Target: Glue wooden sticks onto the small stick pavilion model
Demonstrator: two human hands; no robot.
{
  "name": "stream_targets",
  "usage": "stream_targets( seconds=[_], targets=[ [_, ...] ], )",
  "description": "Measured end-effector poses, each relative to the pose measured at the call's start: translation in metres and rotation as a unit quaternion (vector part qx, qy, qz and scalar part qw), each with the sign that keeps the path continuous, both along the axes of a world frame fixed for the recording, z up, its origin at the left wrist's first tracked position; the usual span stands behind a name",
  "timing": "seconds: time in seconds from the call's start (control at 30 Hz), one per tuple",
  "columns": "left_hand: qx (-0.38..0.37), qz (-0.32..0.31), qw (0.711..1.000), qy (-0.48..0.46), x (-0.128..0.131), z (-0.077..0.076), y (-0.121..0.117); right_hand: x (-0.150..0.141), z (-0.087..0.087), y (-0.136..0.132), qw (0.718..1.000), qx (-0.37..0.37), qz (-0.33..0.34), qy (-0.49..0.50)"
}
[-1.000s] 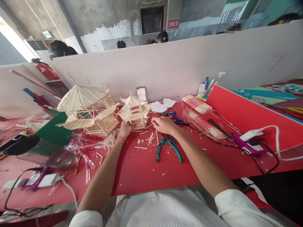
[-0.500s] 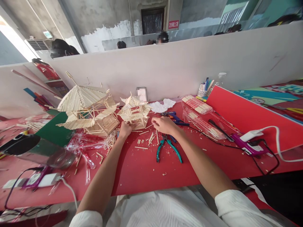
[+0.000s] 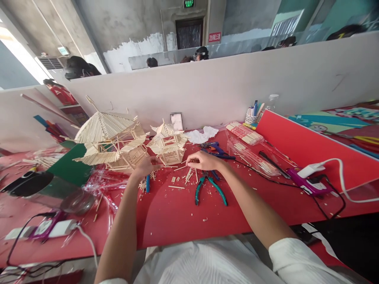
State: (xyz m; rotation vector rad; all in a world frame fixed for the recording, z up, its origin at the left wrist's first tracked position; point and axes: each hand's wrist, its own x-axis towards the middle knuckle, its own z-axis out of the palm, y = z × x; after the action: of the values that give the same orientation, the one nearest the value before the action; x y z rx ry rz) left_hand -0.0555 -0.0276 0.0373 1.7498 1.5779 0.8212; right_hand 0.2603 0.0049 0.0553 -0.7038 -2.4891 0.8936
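My left hand (image 3: 145, 165) is just left of the small pagoda model (image 3: 169, 156) built of thin wooden sticks. Its fingers stretch toward the right, thumb apart, with nothing visible in them. A slim blue object (image 3: 148, 184) lies below it. My right hand (image 3: 203, 160) hovers right of the small model, fingertips pinched together; whatever they may hold is too small to make out. Short cut sticks (image 3: 188, 175) lie under its fingers. Close by are teal-handled pliers (image 3: 209, 189), handles spread toward me. The larger stick pagoda (image 3: 103, 128) stands farther left.
A blue glue gun (image 3: 217, 149) lies behind my right hand. Bagged sticks (image 3: 244, 133) and a purple power strip (image 3: 308, 183) are on the right, beside a red board (image 3: 319, 152). Clear plastic wrapping (image 3: 103, 181) and a transparent jug (image 3: 65, 193) occupy the left.
My left hand has let go of the small model's base and drawn back to the left, uncovering the blue object. My right hand has shifted slightly, staying pinched.
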Motion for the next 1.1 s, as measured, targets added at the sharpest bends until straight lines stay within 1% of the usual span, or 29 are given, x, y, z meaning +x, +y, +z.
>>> stream_targets(
  seconds=[0.07, 0.13, 0.2, 0.27, 0.3, 0.37, 0.43, 0.5, 0.63, 0.77, 0.9, 1.0, 1.1],
  targets=[
    [-0.06, -0.08, 0.994, 0.033, -0.002, 0.009, -0.009, -0.003, 0.001, -0.003, 0.999, -0.02, 0.036, -0.003],
    [-0.09, -0.148, 0.984, 0.043, 0.002, 0.016, -0.018, -0.008, 0.001, -0.007, 0.997, -0.027, 0.076, -0.001],
    [-0.104, -0.193, 0.975, 0.037, 0.012, 0.021, -0.025, -0.014, 0.001, -0.013, 0.991, -0.027, 0.127, 0.005],
    [-0.127, -0.234, 0.964, 0.012, 0.025, 0.021, -0.028, -0.021, 0.001, -0.019, 0.984, -0.028, 0.175, 0.005],
    [-0.13, -0.252, 0.959, -0.006, 0.031, 0.02, -0.028, -0.024, 0.001, -0.022, 0.981, -0.031, 0.189, 0.002],
    [-0.112, -0.268, 0.957, -0.026, 0.04, 0.016, -0.026, -0.028, 0.001, -0.026, 0.981, -0.032, 0.19, -0.01],
    [-0.085, -0.268, 0.959, -0.026, 0.044, 0.011, -0.023, -0.03, 0.0, -0.027, 0.985, -0.022, 0.168, -0.021],
    [-0.064, -0.255, 0.965, -0.022, 0.045, 0.008, -0.02, -0.031, -0.003, -0.026, 0.989, -0.01, 0.148, -0.024],
    [-0.024, -0.195, 0.979, -0.045, 0.045, 0.006, -0.016, -0.03, -0.008, -0.02, 0.993, -0.005, 0.122, 0.002],
    [-0.002, -0.136, 0.988, -0.067, 0.051, 0.003, -0.014, -0.028, -0.011, -0.016, 0.994, -0.025, 0.107, 0.017],
    [0.006, -0.102, 0.994, -0.051, 0.055, -0.002, -0.012, -0.025, -0.011, -0.013, 0.993, -0.059, 0.1, 0.009],
    [0.002, -0.095, 0.995, -0.034, 0.055, -0.004, -0.011, -0.024, -0.014, -0.011, 0.993, -0.065, 0.101, 0.003],
    [-0.011, -0.112, 0.993, -0.017, 0.055, -0.005, -0.011, -0.024, -0.016, -0.009, 0.993, -0.057, 0.101, 0.004]
  ],
)
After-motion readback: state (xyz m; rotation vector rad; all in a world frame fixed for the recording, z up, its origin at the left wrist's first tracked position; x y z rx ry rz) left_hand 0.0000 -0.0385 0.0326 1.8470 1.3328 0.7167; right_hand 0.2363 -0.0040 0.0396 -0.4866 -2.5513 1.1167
